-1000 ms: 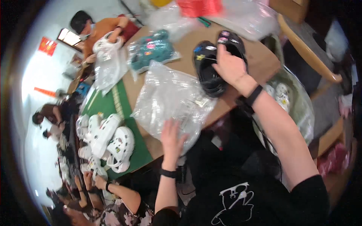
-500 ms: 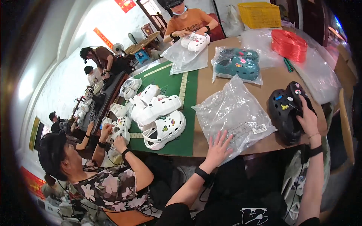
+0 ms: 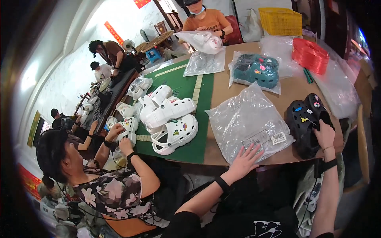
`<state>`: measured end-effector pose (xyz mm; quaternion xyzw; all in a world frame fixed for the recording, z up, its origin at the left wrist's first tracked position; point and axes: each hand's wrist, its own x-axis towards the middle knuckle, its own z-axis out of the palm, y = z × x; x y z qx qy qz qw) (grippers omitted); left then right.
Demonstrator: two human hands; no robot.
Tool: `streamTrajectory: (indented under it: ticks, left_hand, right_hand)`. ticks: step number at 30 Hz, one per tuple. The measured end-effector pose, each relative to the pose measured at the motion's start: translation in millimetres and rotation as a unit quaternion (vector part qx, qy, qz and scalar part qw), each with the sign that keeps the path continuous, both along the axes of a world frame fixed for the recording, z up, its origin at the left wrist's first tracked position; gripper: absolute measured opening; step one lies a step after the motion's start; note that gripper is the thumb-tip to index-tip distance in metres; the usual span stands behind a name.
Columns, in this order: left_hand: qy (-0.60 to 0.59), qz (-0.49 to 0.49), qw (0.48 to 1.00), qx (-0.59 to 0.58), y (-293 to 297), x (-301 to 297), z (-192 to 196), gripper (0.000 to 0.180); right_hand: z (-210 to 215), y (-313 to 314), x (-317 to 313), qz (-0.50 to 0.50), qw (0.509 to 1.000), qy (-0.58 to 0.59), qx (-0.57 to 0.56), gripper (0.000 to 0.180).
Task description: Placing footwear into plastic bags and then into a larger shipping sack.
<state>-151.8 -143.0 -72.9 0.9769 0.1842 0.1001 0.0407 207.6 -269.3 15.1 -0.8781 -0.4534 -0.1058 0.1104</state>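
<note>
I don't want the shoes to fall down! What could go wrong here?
The black clogs sit near the table edge under the right hand, so a nudge might tip them off. The clear plastic bag looks slippery; the left hand pressing its near edge could slide it off. The small charms on the clogs might pop loose if squeezed.

Bag (image 3: 249,121) left of clogs (image 3: 306,123)

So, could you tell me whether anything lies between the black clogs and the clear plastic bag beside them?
Nothing visible does. The black clogs under the right hand sit beside the clear plastic bag, which the left hand presses flat; only bare table lies between.
</note>
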Motion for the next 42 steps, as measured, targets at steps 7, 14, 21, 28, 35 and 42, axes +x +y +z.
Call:
streamTrajectory:
  ticks: [7,14,21,28,35,42]
  left_hand:
    - [-0.096,0.042,0.985,-0.138,33,-17,-15,0.046]
    - [-0.377,0.234,0.826,-0.346,38,-10,2,0.038]
    - [-0.405,0.225,0.827,-0.319,10,10,30,0.033]
    - [-0.454,0.192,0.798,-0.345,20,25,50,0.036]
    - [-0.414,0.187,0.84,-0.297,4,20,66,0.035]
    - [-0.488,0.166,0.793,-0.325,2,19,82,0.031]
  right_hand:
    - [-1,-8,-3,-0.014,0.997,-0.013,0.072,0.043]
    - [10,-9,10,0.001,0.999,0.002,-0.041,0.036]
    - [68,12,-137,0.249,0.916,0.204,0.24,0.01]
    - [-15,28,-167,0.423,0.898,0.107,0.058,0.025]
    - [6,48,-166,0.327,0.931,0.138,0.083,0.027]
    - [-61,86,-103,0.117,0.959,0.248,0.069,0.019]
